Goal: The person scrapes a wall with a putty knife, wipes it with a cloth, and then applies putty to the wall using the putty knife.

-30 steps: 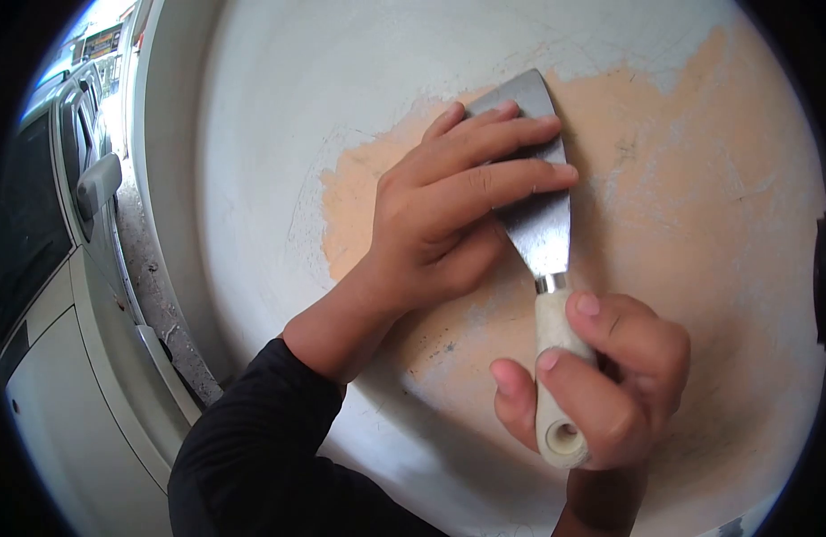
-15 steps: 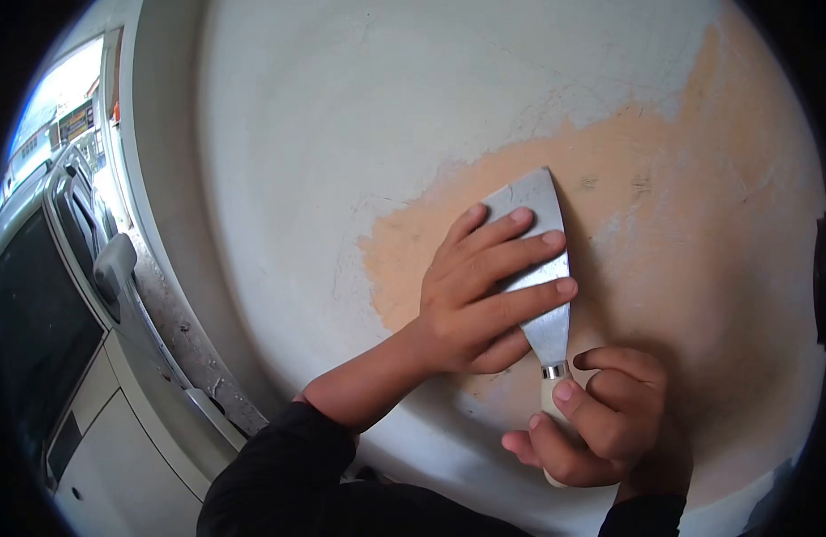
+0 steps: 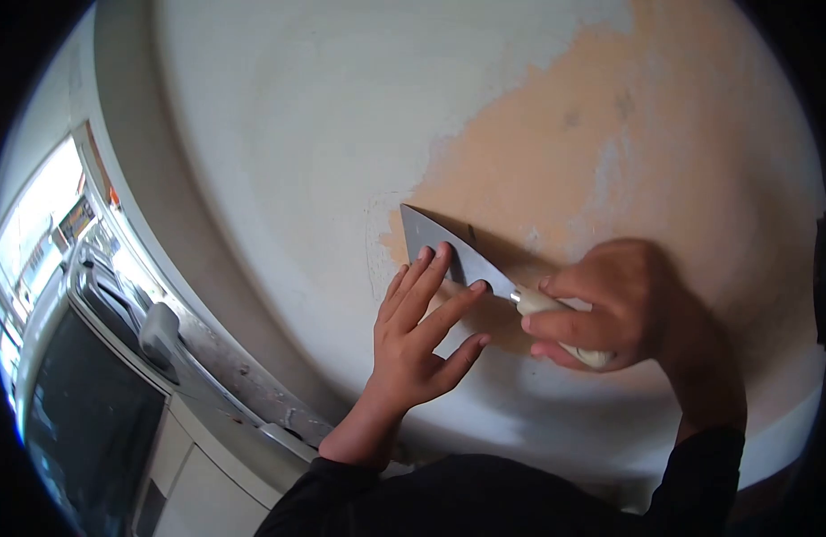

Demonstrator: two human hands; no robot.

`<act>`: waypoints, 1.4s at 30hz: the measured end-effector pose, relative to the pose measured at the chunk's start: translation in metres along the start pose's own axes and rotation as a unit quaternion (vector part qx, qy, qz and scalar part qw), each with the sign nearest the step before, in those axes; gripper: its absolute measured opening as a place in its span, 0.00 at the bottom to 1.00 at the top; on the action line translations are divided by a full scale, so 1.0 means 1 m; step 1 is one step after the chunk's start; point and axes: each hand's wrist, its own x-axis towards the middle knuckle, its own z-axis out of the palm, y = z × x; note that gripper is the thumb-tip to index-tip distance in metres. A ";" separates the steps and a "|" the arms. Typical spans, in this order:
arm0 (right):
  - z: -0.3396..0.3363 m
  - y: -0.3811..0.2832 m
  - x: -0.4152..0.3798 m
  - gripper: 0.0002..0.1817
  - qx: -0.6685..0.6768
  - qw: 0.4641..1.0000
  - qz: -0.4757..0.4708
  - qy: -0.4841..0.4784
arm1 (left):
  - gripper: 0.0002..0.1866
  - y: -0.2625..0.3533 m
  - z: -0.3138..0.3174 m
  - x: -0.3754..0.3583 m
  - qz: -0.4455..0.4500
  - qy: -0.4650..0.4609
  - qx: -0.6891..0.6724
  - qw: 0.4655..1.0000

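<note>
My right hand (image 3: 605,309) is closed around the pale handle of a putty knife (image 3: 480,267). Its wide metal blade points up and left, lying against or very near the wall (image 3: 279,134). Fingertips of my left hand (image 3: 422,331) rest on the blade, with the fingers stretched out and apart. Under and around the blade is a peach-coloured patch (image 3: 538,152) with a ragged edge against the off-white wall surface. A dark shadow runs along the blade's upper edge.
At the left stands a parked vehicle (image 3: 100,403) with a side mirror (image 3: 160,331). A wall edge or pillar (image 3: 153,170) rises between it and the painted surface. Bright daylight comes through an opening at far left.
The putty knife has swung from nearly upright to slanting left, its blade now at the patch's left edge. My right hand has risen; my left hand has shifted left and down. The view has tilted.
</note>
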 end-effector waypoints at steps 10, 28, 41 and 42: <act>0.118 -0.088 -0.053 0.23 0.078 0.939 0.185 0.279 | 0.34 0.001 0.003 -0.059 -0.223 -0.072 -0.438 0.868; -0.039 0.014 0.042 0.23 -0.318 0.942 0.106 -0.010 | 0.17 -0.036 -0.074 0.076 -0.214 0.029 -0.193 0.957; -0.028 0.083 0.144 0.30 -0.577 0.807 0.093 0.088 | 0.20 -0.037 -0.082 0.124 -0.240 -0.005 -0.017 0.971; -0.026 0.088 0.146 0.28 -0.572 0.807 0.094 0.112 | 0.26 -0.039 -0.082 0.125 -0.238 0.009 -0.002 0.971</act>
